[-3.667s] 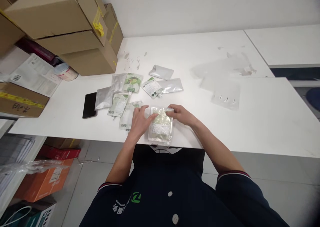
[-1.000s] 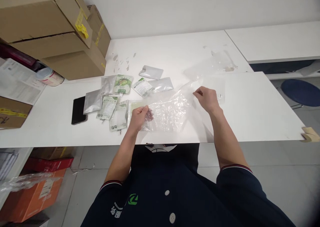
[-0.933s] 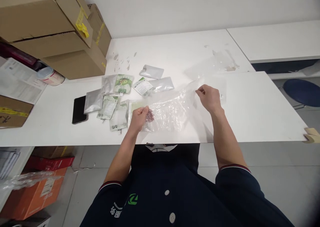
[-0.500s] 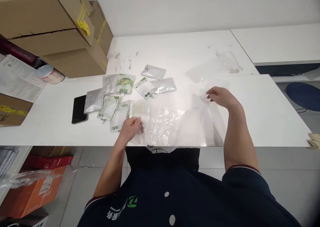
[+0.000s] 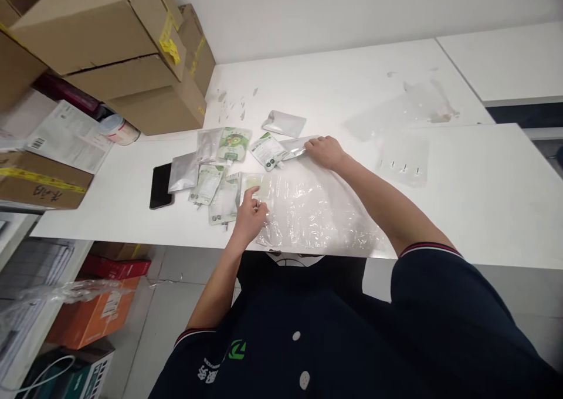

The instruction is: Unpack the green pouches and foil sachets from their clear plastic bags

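Note:
A long clear plastic bag (image 5: 314,214) lies flat along the front edge of the white table. My left hand (image 5: 251,214) rests on its left end, fingers apart. My right hand (image 5: 324,151) has its fingers closed on the right end of a silver pouch (image 5: 295,146). That pouch lies partly under a white-and-green spout pouch (image 5: 267,151). Another silver pouch (image 5: 284,123) is just behind. Left of them are a green printed pouch (image 5: 234,144), a silver pouch (image 5: 183,172) and several overlapping white-green pouches (image 5: 206,184).
A black phone (image 5: 160,186) lies at the left. Cardboard boxes (image 5: 153,94) are stacked at the back left, near a round container (image 5: 119,130). Thin clear bags (image 5: 402,158) lie at the right of the white table (image 5: 479,211).
My right hand has moved left from the right side of the table to the silver pouch. The fingers of my left hand have spread on the bag. The view has shifted slightly left.

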Available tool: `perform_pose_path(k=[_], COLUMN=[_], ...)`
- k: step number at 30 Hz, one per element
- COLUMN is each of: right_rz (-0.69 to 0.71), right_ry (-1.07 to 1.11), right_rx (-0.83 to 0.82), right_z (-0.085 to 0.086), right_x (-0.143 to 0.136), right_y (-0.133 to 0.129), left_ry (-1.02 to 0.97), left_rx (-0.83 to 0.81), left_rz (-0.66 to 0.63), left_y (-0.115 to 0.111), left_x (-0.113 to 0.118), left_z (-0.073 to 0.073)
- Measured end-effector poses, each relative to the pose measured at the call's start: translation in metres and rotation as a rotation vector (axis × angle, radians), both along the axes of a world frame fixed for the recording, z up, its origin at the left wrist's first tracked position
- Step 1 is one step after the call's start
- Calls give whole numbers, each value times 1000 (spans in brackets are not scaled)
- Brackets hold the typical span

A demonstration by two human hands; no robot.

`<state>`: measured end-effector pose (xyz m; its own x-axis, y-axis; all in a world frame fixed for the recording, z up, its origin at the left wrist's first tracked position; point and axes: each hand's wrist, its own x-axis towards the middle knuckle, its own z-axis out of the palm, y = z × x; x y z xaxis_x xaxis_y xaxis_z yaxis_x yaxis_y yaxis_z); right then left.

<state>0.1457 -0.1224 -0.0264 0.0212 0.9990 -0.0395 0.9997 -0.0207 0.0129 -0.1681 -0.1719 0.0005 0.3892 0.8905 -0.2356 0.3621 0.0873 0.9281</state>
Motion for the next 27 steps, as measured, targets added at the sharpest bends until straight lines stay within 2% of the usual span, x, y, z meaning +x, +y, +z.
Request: perform_pose_path(k=[3, 5, 8, 10, 12, 14, 16, 18, 19, 21, 24, 25, 27], right_rz=[-126, -296, -556, -596, -545, -482, -454, -451, -453, -454, -430, -417, -391], right_ry=[-6, 44, 242, 442, 699, 943, 1090, 1104, 1083, 1051, 1149, 1200, 1272], right_rx=[48, 111, 292, 526, 709, 739, 654, 527, 456, 316, 191, 175, 154], right_z=[22, 45, 80, 95, 99, 93, 82, 68, 62, 50, 39, 37, 37], right_x=[19, 33, 47, 52, 52, 50, 45, 37, 34, 27, 20, 18, 12], right_y=[-33, -65, -124, -162, -193, -214, -224, -227, -226, -224, -218, -216, -209], left_ry=[-78, -203, -441, -553, -589, -544, -417, -246, -159, 9, 248, 322, 459], left_rx=[67, 78, 42, 4, -24, -79, -181, -233, -182, 107, 685, 816, 964], left_rz=[10, 48, 187, 286, 316, 186, -131, -489, -614, -705, -638, -618, -606], left_y=[-3, -5, -11, -21, -38, -60, -83, -99, -104, -104, -88, -82, -71], left_x=[4, 10, 27, 41, 54, 62, 64, 61, 58, 51, 41, 37, 31], left_z=[1, -1, -9, -17, -26, -33, -37, -36, -34, -29, -24, -24, -26])
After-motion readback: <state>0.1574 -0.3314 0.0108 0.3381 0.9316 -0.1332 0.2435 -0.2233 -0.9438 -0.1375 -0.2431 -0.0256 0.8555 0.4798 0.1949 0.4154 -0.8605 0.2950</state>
